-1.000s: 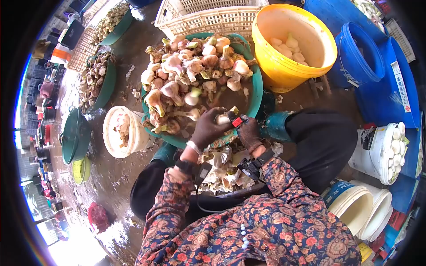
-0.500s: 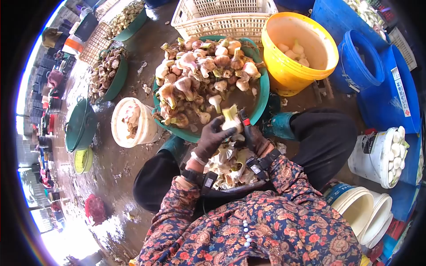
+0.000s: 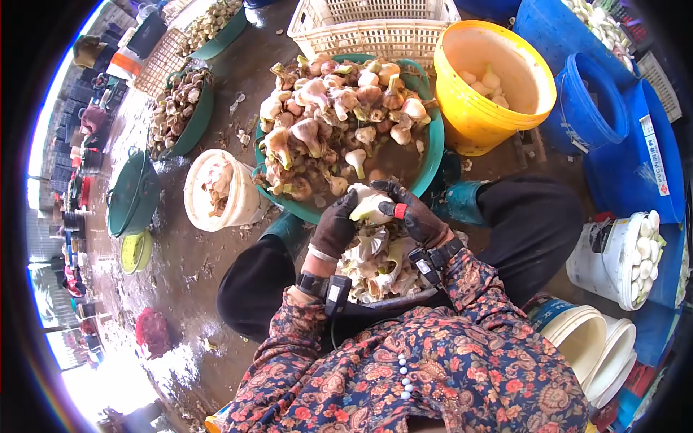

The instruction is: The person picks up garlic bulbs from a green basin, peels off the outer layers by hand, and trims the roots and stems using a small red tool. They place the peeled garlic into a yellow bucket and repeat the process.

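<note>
Between my two dark-gloved hands is a pale garlic bulb (image 3: pixel 372 204), tilted, above the near rim of a green basin (image 3: pixel 437 148). My left hand (image 3: pixel 336 225) is closed around its left side. My right hand (image 3: pixel 419 218) grips it from the right, with thumb and fingers at its top; a red band (image 3: pixel 400 211) circles one finger. Just beyond my hands, the basin holds a heap of unpeeled garlic bulbs (image 3: pixel 317 137) with brownish skins. Below my hands, loose garlic skins (image 3: pixel 375 263) pile up in a container between my legs.
A yellow bucket (image 3: pixel 462 123) with several peeled bulbs stands right of the basin, and a white bucket (image 3: pixel 224 191) with skins stands left. Behind is a cream plastic crate (image 3: pixel 375 40). At right are a blue bucket (image 3: pixel 588 101) and a white pail (image 3: pixel 599 252) full of white bulbs.
The garlic bulb has turned from stem up to lying tilted, its stem end towards lower left. My right fingers have moved over its top. The view has shifted slightly.
</note>
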